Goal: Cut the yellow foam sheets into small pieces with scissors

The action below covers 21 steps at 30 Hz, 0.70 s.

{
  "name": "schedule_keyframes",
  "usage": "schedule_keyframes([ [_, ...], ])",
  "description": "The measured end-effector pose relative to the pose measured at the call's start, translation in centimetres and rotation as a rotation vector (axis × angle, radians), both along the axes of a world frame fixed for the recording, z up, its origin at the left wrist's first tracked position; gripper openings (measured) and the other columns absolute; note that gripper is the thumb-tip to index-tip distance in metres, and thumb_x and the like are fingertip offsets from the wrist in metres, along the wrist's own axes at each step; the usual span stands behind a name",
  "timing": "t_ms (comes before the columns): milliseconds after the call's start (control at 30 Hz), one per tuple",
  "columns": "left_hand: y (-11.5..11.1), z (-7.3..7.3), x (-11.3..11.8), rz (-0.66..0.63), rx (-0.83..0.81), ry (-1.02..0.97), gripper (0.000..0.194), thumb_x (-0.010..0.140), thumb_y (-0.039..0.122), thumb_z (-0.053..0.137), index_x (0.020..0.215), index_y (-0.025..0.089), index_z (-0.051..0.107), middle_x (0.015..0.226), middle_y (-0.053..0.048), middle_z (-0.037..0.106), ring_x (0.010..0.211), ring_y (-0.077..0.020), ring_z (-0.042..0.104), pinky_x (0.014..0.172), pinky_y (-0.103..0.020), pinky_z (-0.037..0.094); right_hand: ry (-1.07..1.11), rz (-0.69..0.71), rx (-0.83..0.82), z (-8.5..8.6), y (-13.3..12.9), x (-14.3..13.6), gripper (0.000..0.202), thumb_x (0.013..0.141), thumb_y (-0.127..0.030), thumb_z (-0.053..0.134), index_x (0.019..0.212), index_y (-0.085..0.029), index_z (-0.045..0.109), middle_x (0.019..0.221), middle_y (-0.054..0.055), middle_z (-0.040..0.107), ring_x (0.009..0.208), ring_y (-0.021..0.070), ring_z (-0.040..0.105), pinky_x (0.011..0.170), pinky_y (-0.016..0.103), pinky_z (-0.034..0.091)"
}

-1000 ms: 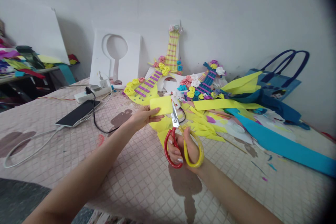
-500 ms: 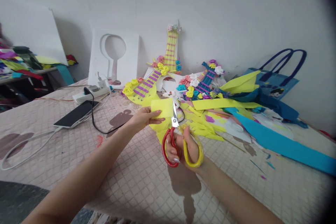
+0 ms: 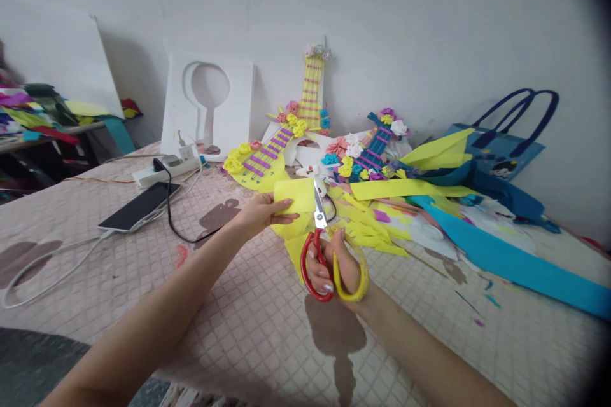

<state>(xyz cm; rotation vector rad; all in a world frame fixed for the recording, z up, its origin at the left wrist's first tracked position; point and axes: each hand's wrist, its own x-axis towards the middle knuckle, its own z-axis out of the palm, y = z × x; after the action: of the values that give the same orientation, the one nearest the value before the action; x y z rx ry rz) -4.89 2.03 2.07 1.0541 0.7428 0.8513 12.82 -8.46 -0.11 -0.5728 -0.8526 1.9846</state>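
Observation:
My left hand (image 3: 265,213) pinches the left end of a folded yellow paper piece (image 3: 293,195), held up above the table. In my right hand (image 3: 331,264) are scissors (image 3: 319,217) with one red and one yellow handle, my fingers through the loops. Their blades point away from me, at the right edge of the yellow paper, and look nearly closed. Behind the hands lie a yellow guitar-shaped craft with purple strips (image 3: 267,159) and a blue one with paper flowers (image 3: 375,152). A white glue gun (image 3: 317,186), partly hidden, sits just behind the blades.
A phone (image 3: 138,206), cables and a power strip (image 3: 169,168) are on the left. White board with a cutout (image 3: 238,108) leans on the wall. Yellow scraps (image 3: 367,226), a long blue strip (image 3: 506,261) and a blue bag (image 3: 522,156) are on the right.
The scissor handles have drawn closer together and the blades have closed further at the paper's right edge. My left hand has stayed almost still.

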Motion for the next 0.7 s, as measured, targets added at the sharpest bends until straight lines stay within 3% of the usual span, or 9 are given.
schedule_keyframes([
  [333, -0.7, 0.1, 0.6, -0.051, -0.026, 0.018, 0.028, 0.073, 0.018, 0.068, 0.099, 0.009, 0.064, 0.102, -0.014, 0.068, 0.07, -0.0158, 0.069, 0.064, -0.019, 0.056, -0.026, 0.004, 0.05, 1.2, -0.3, 0.2, 0.059, 0.075, -0.074, 0.034, 0.075, -0.018, 0.05, 0.049, -0.005, 0.04, 0.035, 0.0081, 0.036, 0.039, 0.021, 0.027],
  [700, -0.3, -0.2, 0.4, -0.055, -0.02, 0.009, 0.028, 0.074, 0.019, 0.067, 0.099, 0.008, 0.064, 0.093, -0.014, 0.07, 0.071, -0.0167, 0.069, 0.065, -0.019, 0.056, -0.064, -0.046, 0.023, 0.9, 0.0, 0.2, 0.059, 0.072, -0.076, 0.038, 0.069, -0.018, 0.048, 0.043, -0.007, 0.039, 0.029, 0.0056, 0.033, 0.034, 0.019, 0.023],
])
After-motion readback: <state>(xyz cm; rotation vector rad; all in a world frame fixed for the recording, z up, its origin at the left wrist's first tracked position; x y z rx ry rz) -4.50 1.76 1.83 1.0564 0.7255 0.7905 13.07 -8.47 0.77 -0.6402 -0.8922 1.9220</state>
